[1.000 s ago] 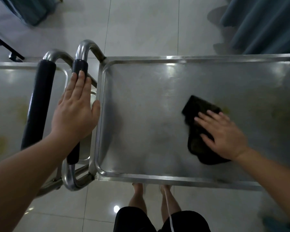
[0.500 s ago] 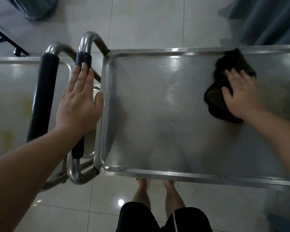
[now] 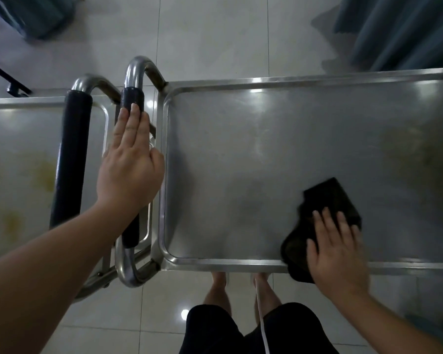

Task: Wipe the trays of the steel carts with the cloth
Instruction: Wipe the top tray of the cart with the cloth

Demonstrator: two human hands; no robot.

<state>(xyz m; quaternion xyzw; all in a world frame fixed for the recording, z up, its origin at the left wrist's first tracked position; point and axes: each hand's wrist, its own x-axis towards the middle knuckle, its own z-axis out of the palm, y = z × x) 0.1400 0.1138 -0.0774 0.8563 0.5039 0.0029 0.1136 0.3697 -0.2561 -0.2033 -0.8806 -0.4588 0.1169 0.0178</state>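
Two steel carts stand side by side below me. The right cart's tray [image 3: 241,154] fills the middle and right of the view. A dark cloth [image 3: 327,200] lies on it at the near rim, partly hanging over the edge. My right hand [image 3: 335,249] presses flat on the cloth. My left hand [image 3: 131,167] rests on the black-padded handle [image 3: 133,98] of the right cart, fingers straight, thumb against the tray's left rim. The left cart's tray [image 3: 18,154] shows yellowish stains.
The left cart's own padded handle [image 3: 71,159] runs beside my left hand. My bare feet [image 3: 241,287] stand on the tiled floor under the near rim. Teal curtains [image 3: 399,31] hang at the far right and far left. A black frame leg [image 3: 13,85] sits far left.
My right hand has dragged the cloth from the tray's far right rim back to the near rim. My left hand has stayed on the handle.
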